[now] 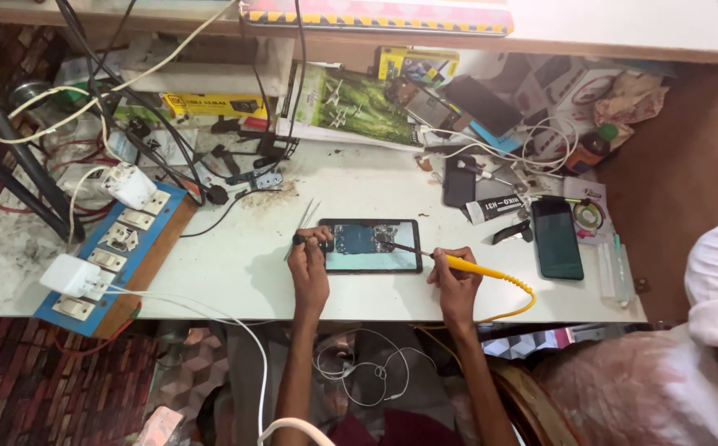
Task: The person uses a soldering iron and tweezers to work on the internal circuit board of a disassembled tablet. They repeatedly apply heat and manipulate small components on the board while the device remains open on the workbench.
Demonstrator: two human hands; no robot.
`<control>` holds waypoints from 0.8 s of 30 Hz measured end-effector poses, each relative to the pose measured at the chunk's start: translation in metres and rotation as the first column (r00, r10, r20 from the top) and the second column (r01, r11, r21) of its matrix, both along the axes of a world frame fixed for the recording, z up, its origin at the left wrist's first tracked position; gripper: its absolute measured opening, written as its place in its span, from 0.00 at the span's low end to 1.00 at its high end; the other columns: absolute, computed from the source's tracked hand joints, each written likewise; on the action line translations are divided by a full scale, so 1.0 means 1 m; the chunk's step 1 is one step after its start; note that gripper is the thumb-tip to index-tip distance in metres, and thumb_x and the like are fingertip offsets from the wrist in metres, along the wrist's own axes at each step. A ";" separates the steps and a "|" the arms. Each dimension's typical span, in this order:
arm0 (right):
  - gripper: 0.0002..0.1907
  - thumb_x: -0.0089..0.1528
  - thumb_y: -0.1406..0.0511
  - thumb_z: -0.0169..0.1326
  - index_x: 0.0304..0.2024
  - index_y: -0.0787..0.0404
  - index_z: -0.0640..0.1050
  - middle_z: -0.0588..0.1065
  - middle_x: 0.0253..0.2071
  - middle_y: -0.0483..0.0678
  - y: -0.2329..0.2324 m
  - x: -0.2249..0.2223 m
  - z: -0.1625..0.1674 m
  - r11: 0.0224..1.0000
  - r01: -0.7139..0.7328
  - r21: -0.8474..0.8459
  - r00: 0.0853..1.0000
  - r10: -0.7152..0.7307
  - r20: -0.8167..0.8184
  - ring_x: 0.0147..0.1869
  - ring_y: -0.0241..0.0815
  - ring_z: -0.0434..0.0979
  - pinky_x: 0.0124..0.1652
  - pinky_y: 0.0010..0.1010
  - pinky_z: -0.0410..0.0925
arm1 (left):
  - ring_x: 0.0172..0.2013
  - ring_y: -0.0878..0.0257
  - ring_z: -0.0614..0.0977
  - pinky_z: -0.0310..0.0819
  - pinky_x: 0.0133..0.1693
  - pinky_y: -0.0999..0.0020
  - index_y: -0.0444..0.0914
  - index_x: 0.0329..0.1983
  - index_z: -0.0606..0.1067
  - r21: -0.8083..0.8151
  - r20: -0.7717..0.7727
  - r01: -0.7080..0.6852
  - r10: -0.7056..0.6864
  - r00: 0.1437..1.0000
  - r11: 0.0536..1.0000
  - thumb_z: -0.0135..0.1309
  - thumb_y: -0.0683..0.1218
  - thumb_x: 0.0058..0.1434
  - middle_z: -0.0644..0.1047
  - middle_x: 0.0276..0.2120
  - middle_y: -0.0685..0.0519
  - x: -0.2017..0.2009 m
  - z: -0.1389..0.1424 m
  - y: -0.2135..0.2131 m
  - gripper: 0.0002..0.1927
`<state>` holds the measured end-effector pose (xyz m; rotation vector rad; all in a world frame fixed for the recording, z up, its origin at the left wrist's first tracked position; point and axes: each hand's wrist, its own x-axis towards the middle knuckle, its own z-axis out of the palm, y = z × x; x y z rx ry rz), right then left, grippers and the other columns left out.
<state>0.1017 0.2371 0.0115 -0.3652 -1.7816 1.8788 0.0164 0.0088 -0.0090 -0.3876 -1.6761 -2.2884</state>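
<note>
Over opened phone [370, 245], right hand [455, 281] clamped on soldering iron [458, 265], left hand [309, 263] pinching tweezers [303, 239]

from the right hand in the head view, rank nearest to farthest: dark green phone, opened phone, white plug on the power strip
1. Opened phone, just left of the right hand.
2. Dark green phone, to its right.
3. White plug, far left on the power strip.

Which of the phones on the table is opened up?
The phone between the hands, its circuit board exposed under the yellow soldering iron. The dark phone to its right and the black one behind are closed.
</note>
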 end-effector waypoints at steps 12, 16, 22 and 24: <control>0.07 0.66 0.66 0.58 0.37 0.63 0.74 0.72 0.24 0.42 0.003 0.001 0.001 1.000 0.024 -0.020 1.000 -0.024 0.010 0.24 0.29 0.71 0.25 0.19 0.60 | 0.28 0.76 0.63 0.56 0.29 0.78 0.35 0.42 0.69 -0.028 0.036 -0.016 0.017 0.999 0.999 0.40 0.50 0.78 0.76 0.42 0.55 0.006 0.017 0.001 0.14; 0.07 0.66 0.67 0.58 0.37 0.63 0.73 0.73 0.25 0.42 0.008 0.001 -0.001 0.998 0.016 -0.058 1.000 -0.016 0.000 0.24 0.29 0.71 0.24 0.19 0.61 | 0.27 0.76 0.63 0.55 0.28 0.78 0.36 0.41 0.68 0.003 0.069 -0.012 0.012 0.998 1.000 0.41 0.49 0.77 0.77 0.42 0.54 0.006 0.020 0.006 0.13; 0.07 0.67 0.67 0.58 0.38 0.64 0.74 0.73 0.28 0.44 0.012 0.002 -0.002 0.999 0.033 -0.027 0.999 -0.033 -0.012 0.24 0.29 0.70 0.25 0.20 0.62 | 0.24 0.77 0.60 0.53 0.26 0.80 0.37 0.40 0.68 0.009 0.053 -0.011 0.010 0.999 1.000 0.41 0.48 0.76 0.77 0.41 0.55 0.006 0.015 0.012 0.11; 0.07 0.66 0.67 0.58 0.39 0.64 0.74 0.73 0.28 0.43 0.012 0.002 -0.002 0.998 0.046 -0.035 0.999 -0.046 0.005 0.24 0.28 0.70 0.24 0.20 0.62 | 0.25 0.78 0.60 0.52 0.26 0.81 0.37 0.40 0.68 0.047 0.049 0.013 -0.015 0.999 0.999 0.41 0.48 0.77 0.76 0.41 0.55 0.004 0.011 0.012 0.12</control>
